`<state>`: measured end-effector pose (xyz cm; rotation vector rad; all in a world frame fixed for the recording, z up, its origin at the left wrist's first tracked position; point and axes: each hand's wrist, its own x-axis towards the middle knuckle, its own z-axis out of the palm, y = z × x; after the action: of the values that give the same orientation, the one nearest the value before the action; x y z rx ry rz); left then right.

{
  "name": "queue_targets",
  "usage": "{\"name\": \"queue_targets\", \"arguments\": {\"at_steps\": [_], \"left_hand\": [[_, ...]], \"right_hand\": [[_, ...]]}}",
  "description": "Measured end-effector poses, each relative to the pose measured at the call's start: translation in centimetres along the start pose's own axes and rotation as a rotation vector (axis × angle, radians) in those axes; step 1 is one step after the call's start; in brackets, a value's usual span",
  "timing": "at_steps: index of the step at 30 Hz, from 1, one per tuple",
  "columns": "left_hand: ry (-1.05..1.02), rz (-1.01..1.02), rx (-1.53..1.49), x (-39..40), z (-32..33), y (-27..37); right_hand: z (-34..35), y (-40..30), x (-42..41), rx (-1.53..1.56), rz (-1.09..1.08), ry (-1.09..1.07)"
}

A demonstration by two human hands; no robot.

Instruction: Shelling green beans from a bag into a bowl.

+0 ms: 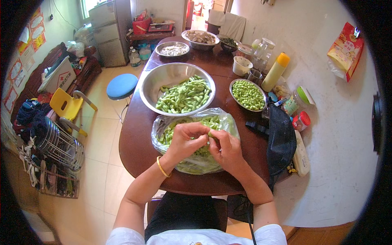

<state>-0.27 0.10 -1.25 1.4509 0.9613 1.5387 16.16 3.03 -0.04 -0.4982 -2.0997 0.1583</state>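
Between my fingertips is a green soybean pod [210,134], mostly covered by the fingers. My left hand [188,137] pinches it from one side, and my right hand [226,147] grips it from the other. Both hands are above a clear plastic bag [231,122] with green pods or husks [167,134] inside. Behind the bag stands a wide steel basin [148,88] with whole soybean pods [186,95] heaped in it. A smaller metal bowl [231,92] at the right holds shelled green beans [248,94].
A black mesh bag [281,147], a red-lidded jar [301,121] and a yellow-capped bottle [277,72] line the dark wooden table's [137,147] right side. Bowls of food [200,37] stand at the far end. A blue stool [122,86] is on the left.
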Motion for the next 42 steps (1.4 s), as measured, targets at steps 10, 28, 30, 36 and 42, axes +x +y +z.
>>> {"name": "queue_targets", "arguments": {"at_steps": [10,28,30,36,42], "left_hand": [[-0.067,-0.024,-0.059,-0.2,0.1,-0.1],[-0.042,0.06,0.045,0.1,-0.5,0.5],[-0.049,0.087,0.062,0.1,-0.5,0.7],[-0.106,0.137,0.127,0.2,-0.5,1.2],[-0.02,0.176,0.178,0.5,-0.3,0.9]], "right_hand": [[-0.4,-0.6,0.0,0.021,0.066,-0.02],[-1.2,-0.2,0.1,0.46,0.428,-0.11],[-1.2,0.1,-0.1,0.615,0.534,-0.119],[-2.4,0.8,0.5,1.023,0.735,-0.063],[-1.6,0.6,0.5,0.796,0.626,0.229]]}}
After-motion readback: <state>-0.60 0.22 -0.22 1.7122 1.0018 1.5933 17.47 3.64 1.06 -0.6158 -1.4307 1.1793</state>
